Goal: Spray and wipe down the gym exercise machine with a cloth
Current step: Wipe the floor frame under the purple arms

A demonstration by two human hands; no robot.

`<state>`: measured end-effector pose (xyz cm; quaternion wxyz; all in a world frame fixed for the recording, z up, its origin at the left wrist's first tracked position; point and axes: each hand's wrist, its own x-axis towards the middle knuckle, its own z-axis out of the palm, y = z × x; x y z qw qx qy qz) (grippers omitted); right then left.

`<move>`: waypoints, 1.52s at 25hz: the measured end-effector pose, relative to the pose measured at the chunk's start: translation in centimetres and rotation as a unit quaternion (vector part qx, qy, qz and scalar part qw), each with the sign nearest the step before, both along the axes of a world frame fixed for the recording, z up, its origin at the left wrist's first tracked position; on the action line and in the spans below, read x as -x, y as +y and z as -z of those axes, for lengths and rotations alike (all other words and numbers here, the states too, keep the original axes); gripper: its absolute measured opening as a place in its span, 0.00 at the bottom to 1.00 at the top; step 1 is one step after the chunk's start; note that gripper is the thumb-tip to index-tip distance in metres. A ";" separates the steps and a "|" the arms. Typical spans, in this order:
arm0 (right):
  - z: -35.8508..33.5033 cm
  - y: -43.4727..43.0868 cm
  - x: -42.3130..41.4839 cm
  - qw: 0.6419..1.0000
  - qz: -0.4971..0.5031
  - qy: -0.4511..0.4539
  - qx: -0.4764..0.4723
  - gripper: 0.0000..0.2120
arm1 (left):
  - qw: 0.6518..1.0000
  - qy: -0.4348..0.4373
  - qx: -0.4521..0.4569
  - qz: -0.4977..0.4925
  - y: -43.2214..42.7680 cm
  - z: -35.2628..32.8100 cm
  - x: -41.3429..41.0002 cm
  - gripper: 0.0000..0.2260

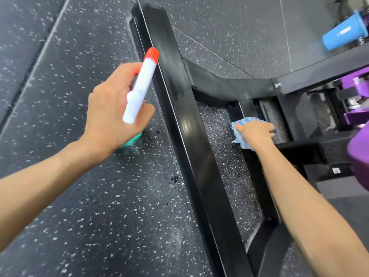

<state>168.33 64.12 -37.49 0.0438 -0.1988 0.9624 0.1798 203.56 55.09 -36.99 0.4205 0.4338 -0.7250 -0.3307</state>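
**Machine frame** point(191, 136): black box-section steel with a glossy finish. The main beam's long axis runs diag. from top-centre to bottom-centre-right, lying on the floor point(89, 216). A cross member branches off to the R toward purple parts point(357, 114). The floor is dark rubber tile with white flecks.

**Spray bottle** point(139, 86): held in the L hand point(111, 104), L of the main beam. The head is white plastic with a red-orange nozzle cap. Its long axis tilts lower-L to upper-R, and the nozzle points up toward the beam edge. The teal body shows below the palm. L fingers are wrapped round the neck, with the thumb across the front.

**Cloth** point(239, 134): blue/white patterned and crumpled. It sits on the inner frame rail, between the main beam and the upright section. The R hand point(255, 132) lies on top of it, fingers curled over the cloth and thumb on its L edge.

**Misc.:** a blue cylinder point(343, 33) sits top-R, blurred.
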 end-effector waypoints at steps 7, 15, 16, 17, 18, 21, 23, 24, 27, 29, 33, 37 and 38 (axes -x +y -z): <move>1.2 -0.3 -0.3 0.996 -0.020 0.027 0.080 0.46 | 1.000 0.004 -0.002 -0.001 -0.1 0.0 0.0 0.22; 0.4 -1.6 -0.5 0.990 -0.116 -0.004 0.084 0.40 | 1.000 0.017 -0.002 -0.002 0.0 0.1 0.0 0.22; 0.6 -0.5 -1.3 0.993 -0.090 0.011 0.071 0.38 | 1.000 0.015 0.002 0.000 -0.1 0.1 0.1 0.22; 0.7 0.8 -1.7 0.996 -0.063 0.014 0.063 0.36 | 1.000 0.013 0.008 0.001 -0.1 0.1 0.0 0.23; 0.3 1.8 -2.1 0.996 -0.058 0.007 0.065 0.32 | 1.000 0.010 0.016 0.002 -0.1 0.1 0.0 0.23; -2.4 -0.8 -2.3 0.961 -0.149 -0.037 0.230 0.15 | 1.000 0.007 0.030 0.000 -0.1 0.3 0.1 0.24; -3.3 -4.2 -1.5 0.922 -0.154 -0.071 0.349 0.16 | 1.000 0.011 0.027 0.003 -0.1 0.3 0.1 0.23; -3.1 -6.1 -1.2 0.920 -0.144 -0.076 0.358 0.18 | 1.000 0.011 0.025 0.006 -0.1 0.3 0.2 0.24; 0.0 -9.1 -4.2 0.929 -0.168 -0.050 0.327 0.22 | 1.000 0.007 0.029 0.005 -0.1 0.3 0.1 0.25; 1.4 -9.4 -8.4 0.872 -0.316 -0.105 0.359 0.21 | 0.999 0.007 0.031 0.005 -0.2 0.3 0.1 0.25; 1.5 -9.9 -6.0 0.847 -0.389 -0.161 0.324 0.22 | 0.999 0.020 0.029 0.017 0.0 0.1 0.2 0.23; 0.9 -11.7 -7.0 0.932 -0.222 -0.060 0.281 0.24 | 0.999 0.017 0.042 0.016 -0.1 0.0 0.1 0.23; 1.2 -11.3 -8.6 0.915 -0.286 -0.088 0.271 0.22 | 0.998 0.017 0.050 0.022 -0.1 0.1 0.1 0.23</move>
